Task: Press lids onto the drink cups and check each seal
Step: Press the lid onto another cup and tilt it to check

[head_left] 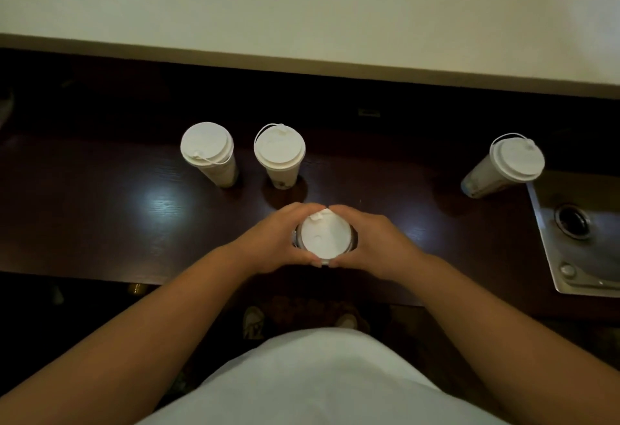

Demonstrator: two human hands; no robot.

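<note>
A cup with a white lid [324, 236] stands near the front edge of the dark wooden counter [100, 210]. My left hand [278, 240] and my right hand [372, 240] wrap around its rim from both sides, fingertips meeting behind and thumbs meeting in front. The cup body is hidden under my hands. Further back stand two lidded white cups, one on the left [208, 152] and one beside it [280, 154]. A third lidded cup [506, 164] stands at the far right.
A raised pale ledge [302, 15] runs along the back of the counter. A small metal sink [577, 233] with a drain is set into the counter at the right, close to the right-hand cup.
</note>
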